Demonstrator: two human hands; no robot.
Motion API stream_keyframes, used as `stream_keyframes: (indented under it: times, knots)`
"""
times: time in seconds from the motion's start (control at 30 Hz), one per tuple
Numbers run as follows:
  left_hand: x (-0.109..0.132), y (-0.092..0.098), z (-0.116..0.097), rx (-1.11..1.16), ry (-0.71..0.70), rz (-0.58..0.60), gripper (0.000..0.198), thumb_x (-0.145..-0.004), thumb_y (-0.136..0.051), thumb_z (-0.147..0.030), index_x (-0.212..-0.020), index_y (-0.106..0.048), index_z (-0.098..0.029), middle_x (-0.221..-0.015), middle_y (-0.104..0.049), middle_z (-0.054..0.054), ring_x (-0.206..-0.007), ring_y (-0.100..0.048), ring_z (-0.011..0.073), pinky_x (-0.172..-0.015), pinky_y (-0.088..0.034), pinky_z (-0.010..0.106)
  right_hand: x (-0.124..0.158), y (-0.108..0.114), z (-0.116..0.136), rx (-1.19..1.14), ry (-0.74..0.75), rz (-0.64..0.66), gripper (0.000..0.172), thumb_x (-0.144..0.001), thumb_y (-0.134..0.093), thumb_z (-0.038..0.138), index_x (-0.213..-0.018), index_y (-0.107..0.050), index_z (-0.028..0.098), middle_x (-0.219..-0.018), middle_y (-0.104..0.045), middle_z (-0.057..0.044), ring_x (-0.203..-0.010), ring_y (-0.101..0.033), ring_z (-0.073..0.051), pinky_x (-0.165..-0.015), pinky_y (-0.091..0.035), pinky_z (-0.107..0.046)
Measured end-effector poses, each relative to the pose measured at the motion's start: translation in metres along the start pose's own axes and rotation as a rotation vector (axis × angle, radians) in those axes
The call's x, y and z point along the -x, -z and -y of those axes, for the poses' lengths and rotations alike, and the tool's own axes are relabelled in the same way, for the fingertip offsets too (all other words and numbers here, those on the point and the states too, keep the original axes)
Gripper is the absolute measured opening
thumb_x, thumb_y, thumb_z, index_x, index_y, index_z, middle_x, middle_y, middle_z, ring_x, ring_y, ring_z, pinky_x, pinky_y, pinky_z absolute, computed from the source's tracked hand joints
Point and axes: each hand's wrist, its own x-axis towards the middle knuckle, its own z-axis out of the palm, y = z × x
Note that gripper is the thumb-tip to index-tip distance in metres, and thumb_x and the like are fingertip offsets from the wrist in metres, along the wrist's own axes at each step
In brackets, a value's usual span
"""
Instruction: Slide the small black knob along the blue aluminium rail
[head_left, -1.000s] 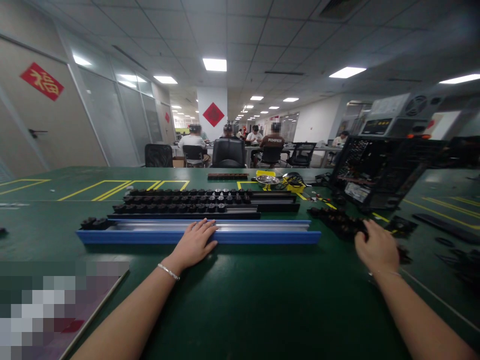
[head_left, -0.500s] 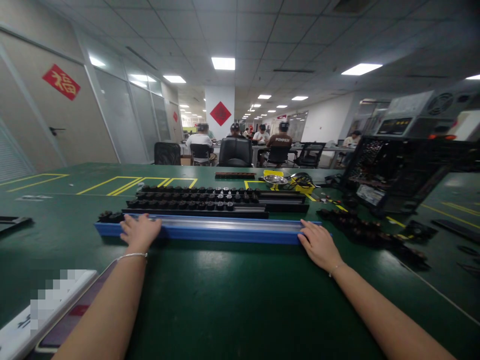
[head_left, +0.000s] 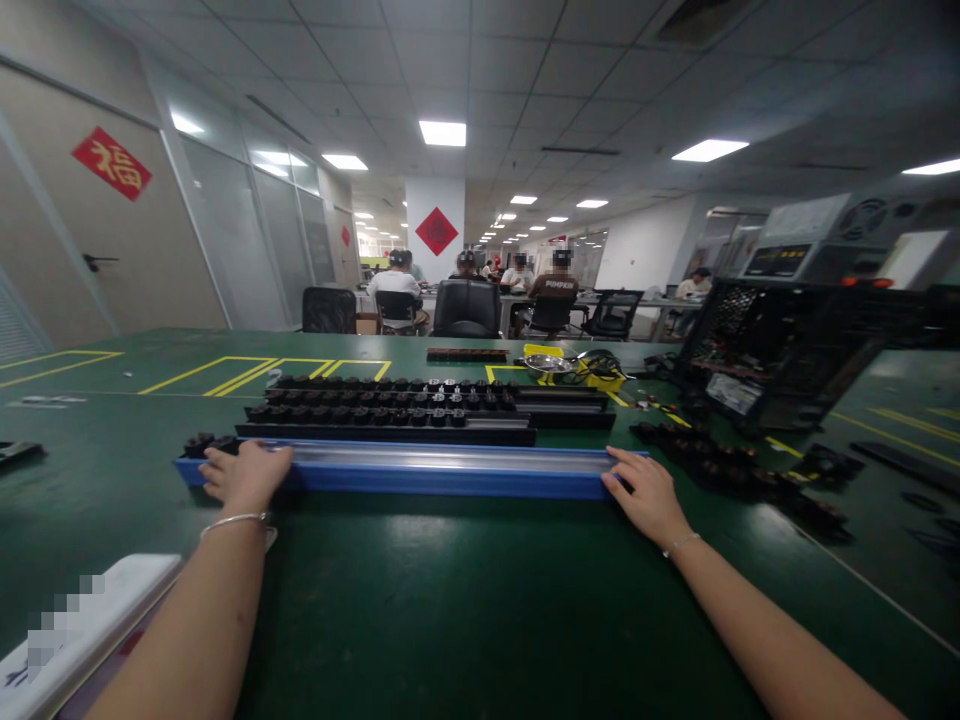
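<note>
A long blue rail (head_left: 450, 482) with a silver channel lies crosswise on the green table. My left hand (head_left: 241, 474) rests on its left end, fingers curled over the top, beside a few small black parts in the channel. My right hand (head_left: 645, 492) grips its right end, fingers bent over the edge. Behind the rail lie two black rails (head_left: 390, 412) loaded with several black knobs.
A heap of loose black parts (head_left: 731, 475) lies right of the rail. An open black computer case (head_left: 780, 350) stands at the right. A white flat object (head_left: 82, 620) lies at the near left. A metal bowl (head_left: 550, 362) sits farther back. People sit at distant desks.
My right hand left the black parts and came to the rail's right end. My left hand slid from the rail's middle to its left end. The view shifted slightly.
</note>
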Motion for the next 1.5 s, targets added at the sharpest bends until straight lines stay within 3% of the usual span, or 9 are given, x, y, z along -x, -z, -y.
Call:
stream_keyframes:
  times: [0.77,0.93,1.23,1.5]
  knots:
    - [0.0,-0.005,0.001,-0.037,0.037,-0.031,0.073,-0.064,-0.05,-0.054,-0.122,-0.046,-0.011,-0.146,-0.012,0.023,-0.134,-0.006,0.0405,-0.101,-0.018,0.054,0.005,0.002,-0.005,0.039,-0.032,-0.042,0.04,-0.08,-0.043,0.056,-0.062,-0.059,0.023,-0.116,-0.061,-0.004,-0.106,-0.055,-0.025,-0.09,-0.036,-0.046]
    - [-0.004,-0.008,0.004,-0.054,0.039,-0.041,0.071,-0.064,-0.05,-0.055,-0.121,-0.048,-0.013,-0.146,-0.012,0.019,-0.134,-0.007,0.0408,-0.101,-0.02,0.055,0.006,0.004,-0.002,0.05,-0.033,-0.036,0.04,-0.081,-0.042,0.055,-0.065,-0.06,0.023,-0.117,-0.061,-0.005,-0.107,-0.054,-0.025,-0.089,-0.037,-0.045]
    - [-0.002,-0.007,0.004,-0.03,0.032,-0.052,0.072,-0.062,-0.055,-0.054,-0.119,-0.05,-0.011,-0.144,-0.016,0.024,-0.134,-0.007,0.0415,-0.101,-0.02,0.055,0.006,0.005,-0.002,0.051,-0.041,-0.024,0.04,-0.082,-0.042,0.055,-0.069,-0.062,0.023,-0.118,-0.06,-0.005,-0.108,-0.054,-0.025,-0.09,-0.038,-0.045]
    - [-0.01,-0.013,0.006,-0.009,0.063,-0.079,0.066,-0.062,-0.055,-0.048,-0.12,-0.052,-0.016,-0.147,-0.013,0.019,-0.134,-0.01,0.0392,-0.101,-0.022,0.055,0.005,0.003,-0.004,0.036,-0.039,-0.036,0.041,-0.08,-0.044,0.056,-0.066,-0.062,0.023,-0.117,-0.061,-0.004,-0.107,-0.054,-0.025,-0.089,-0.037,-0.043]
